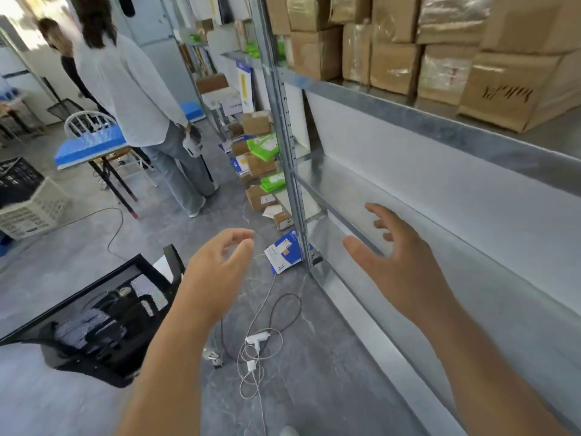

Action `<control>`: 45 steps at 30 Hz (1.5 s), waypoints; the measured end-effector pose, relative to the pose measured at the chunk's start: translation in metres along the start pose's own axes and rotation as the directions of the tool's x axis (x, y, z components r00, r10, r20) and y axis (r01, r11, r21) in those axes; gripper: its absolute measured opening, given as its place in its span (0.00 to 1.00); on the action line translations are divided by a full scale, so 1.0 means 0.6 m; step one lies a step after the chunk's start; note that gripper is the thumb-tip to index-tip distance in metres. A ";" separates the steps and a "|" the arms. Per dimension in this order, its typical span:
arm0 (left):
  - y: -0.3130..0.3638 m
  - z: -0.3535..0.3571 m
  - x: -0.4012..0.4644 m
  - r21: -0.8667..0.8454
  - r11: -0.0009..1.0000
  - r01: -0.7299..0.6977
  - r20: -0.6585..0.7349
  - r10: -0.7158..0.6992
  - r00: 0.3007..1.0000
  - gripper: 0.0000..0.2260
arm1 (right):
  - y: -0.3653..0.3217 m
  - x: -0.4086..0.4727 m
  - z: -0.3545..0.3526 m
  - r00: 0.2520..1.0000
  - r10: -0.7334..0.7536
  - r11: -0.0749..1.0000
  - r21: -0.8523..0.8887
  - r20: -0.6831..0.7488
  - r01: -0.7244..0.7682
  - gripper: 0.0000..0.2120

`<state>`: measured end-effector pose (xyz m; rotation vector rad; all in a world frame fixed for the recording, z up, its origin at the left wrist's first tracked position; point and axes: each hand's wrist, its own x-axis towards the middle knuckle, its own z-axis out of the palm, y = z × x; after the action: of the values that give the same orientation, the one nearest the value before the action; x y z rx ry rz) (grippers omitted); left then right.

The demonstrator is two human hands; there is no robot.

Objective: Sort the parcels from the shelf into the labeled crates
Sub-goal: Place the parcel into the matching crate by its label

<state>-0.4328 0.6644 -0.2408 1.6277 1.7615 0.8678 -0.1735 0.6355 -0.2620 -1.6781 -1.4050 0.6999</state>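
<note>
Left hand: my left hand (217,272) hangs mid-frame, fingers loosely curled, holding nothing.
Right hand: my right hand (405,262) spreads wide, also bare.
Parcels: cardboard boxes (440,42) upper right on the shelf (408,118); probably stiff, tape-slick, so I'd grip opposite sides.

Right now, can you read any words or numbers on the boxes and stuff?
"YUANN": cut off at the edge of a white card by the far shelf.
Black scrawl on the big cardboard box: not readable.
Blue and white parcel on the floor: print too small.
Labels on the small floor boxes: too blurred.
</note>
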 end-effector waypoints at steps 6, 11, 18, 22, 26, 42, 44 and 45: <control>0.064 0.058 0.152 -0.094 0.978 -0.184 0.148 0.196 0.969 0.10 | -0.036 0.072 -0.036 0.992 -0.021 0.993 -0.121 -0.128 0.005 0.32; 0.143 0.098 0.274 -0.176 0.931 -0.319 0.262 0.357 0.897 0.12 | -0.091 0.135 -0.067 0.945 0.034 0.976 -0.191 -0.325 -0.101 0.35; 0.278 0.146 0.314 -0.415 0.802 -0.429 0.377 0.581 0.721 0.12 | -0.137 0.143 -0.107 0.755 0.022 0.979 -0.138 -0.655 -0.148 0.34; 0.378 0.157 0.290 -0.593 0.666 -0.453 0.297 0.704 0.645 0.13 | -0.161 0.146 -0.164 0.453 -0.068 0.997 -0.075 -0.889 0.003 0.14; 0.472 0.170 0.267 -0.642 0.563 -0.520 0.171 0.767 0.619 0.15 | -0.188 0.157 -0.242 0.301 -0.061 0.998 -0.050 -0.952 0.044 0.09; 0.588 0.215 0.198 -0.623 0.520 -0.585 0.102 0.795 0.598 0.10 | -0.209 0.198 -0.353 0.407 0.014 1.000 0.022 -0.913 0.015 0.17; 0.586 0.213 0.188 -0.676 0.468 -0.569 0.074 0.812 0.579 0.06 | -0.208 0.182 -0.356 0.371 0.005 0.995 0.043 -0.929 0.095 0.13; 0.584 0.211 0.182 -0.701 0.443 -0.559 0.064 0.820 0.568 0.04 | -0.206 0.171 -0.357 0.371 0.003 0.990 0.055 -0.929 0.131 0.14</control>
<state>-0.1267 0.7975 -0.0424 1.8721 0.3135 1.1941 -0.0374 0.6902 -0.0381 -1.4689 -0.5364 -0.2805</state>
